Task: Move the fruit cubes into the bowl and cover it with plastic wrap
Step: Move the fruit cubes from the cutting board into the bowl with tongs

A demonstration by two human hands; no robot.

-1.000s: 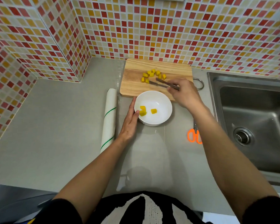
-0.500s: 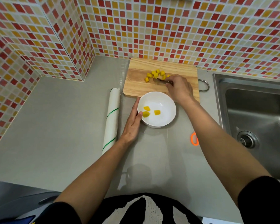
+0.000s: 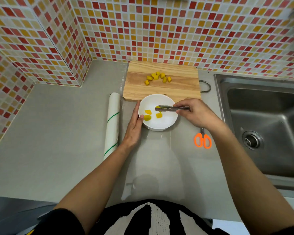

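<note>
A white bowl [image 3: 166,122] stands on the grey counter just in front of a wooden cutting board [image 3: 180,87]. Three yellow fruit cubes [image 3: 148,114] lie inside it. Several more fruit cubes [image 3: 157,78] sit in a cluster on the board. My right hand [image 3: 195,112] grips metal tongs [image 3: 171,108], whose tips hang over the bowl pinching a yellow cube. My left hand [image 3: 134,128] rests flat against the bowl's left side, thumb on the rim. A roll of plastic wrap [image 3: 112,122] lies lengthwise left of the bowl.
Orange-handled scissors [image 3: 203,139] lie on the counter right of the bowl, partly under my right wrist. A steel sink [image 3: 265,122] fills the right side. Tiled walls close off the back and left.
My right hand has carried the tongs from the cluster on the board back over the bowl, with a cube held in the tips. My left hand has stayed against the bowl.
</note>
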